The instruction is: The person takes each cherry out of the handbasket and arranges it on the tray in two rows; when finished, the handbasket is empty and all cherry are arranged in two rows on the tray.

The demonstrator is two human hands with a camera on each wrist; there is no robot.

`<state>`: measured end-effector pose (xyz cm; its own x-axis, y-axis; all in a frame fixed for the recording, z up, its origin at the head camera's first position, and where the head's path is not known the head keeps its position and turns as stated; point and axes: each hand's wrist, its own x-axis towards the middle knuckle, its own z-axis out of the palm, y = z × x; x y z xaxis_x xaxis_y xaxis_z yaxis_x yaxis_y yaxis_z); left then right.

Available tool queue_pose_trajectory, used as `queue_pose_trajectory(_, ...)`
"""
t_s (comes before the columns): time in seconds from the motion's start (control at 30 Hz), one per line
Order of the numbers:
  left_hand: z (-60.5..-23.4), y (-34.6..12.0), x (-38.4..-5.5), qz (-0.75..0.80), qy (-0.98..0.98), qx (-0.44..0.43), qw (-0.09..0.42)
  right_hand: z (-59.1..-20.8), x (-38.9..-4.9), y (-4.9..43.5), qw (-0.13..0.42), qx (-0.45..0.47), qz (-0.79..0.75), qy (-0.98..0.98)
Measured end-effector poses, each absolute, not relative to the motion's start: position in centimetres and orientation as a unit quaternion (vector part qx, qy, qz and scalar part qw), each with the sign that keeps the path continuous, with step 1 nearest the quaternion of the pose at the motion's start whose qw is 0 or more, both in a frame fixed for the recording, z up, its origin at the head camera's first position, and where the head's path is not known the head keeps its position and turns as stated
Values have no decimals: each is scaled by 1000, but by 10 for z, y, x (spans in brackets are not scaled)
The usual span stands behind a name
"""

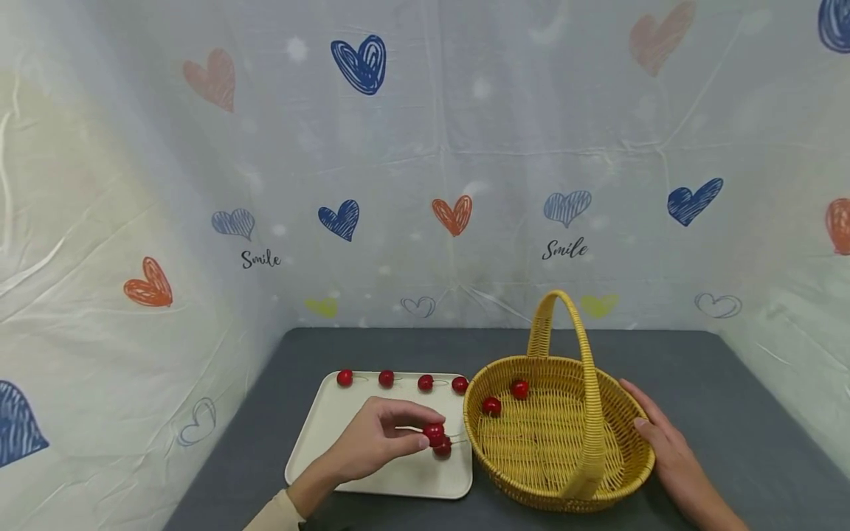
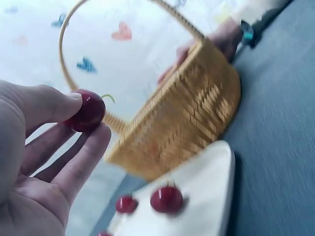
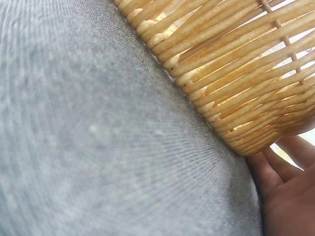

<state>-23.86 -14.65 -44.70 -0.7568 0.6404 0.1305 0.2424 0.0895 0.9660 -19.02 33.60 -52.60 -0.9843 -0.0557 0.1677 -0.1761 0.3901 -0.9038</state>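
Observation:
My left hand (image 1: 381, 439) pinches a dark red cherry (image 2: 88, 112) between thumb and fingertips, above the right part of a white tray (image 1: 361, 485). Just below it, another cherry (image 1: 443, 448) lies on the tray. Along the tray's far edge several cherries (image 1: 387, 379) sit in a row, their thin stems showing. A yellow wicker basket (image 1: 541, 450) with a tall handle stands to the right, two cherries (image 1: 492, 406) inside it. Against the basket's right side rests my right hand (image 1: 674, 450), its fingers extended along the outer wall and the thumb at the rim.
The tray and basket stand close together on a dark grey table (image 1: 744, 413). A pale cloth (image 1: 505, 243) printed with hearts hangs behind the table and at both sides. The basket's handle (image 1: 589, 383) arches high over its opening.

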Motion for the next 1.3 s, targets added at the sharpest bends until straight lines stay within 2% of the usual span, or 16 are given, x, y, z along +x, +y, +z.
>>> queue_pose_trajectory(0.43,-489,-195,-249,566,783,238,104,-527,-191,336,59,67,543,-835)
queue_pose_trajectory(0.73,-504,-190,-252,479,838,256,56,-526,-190,336,58,73,551,-829)
queue_pose_trajectory(0.93,-507,-187,-252,436,860,259,61,-526,-190,336,51,65,548,-833)
queue_pose_trajectory(1.3,-511,-185,-252,421,868,262,30,-526,-191,337,47,63,544,-835)
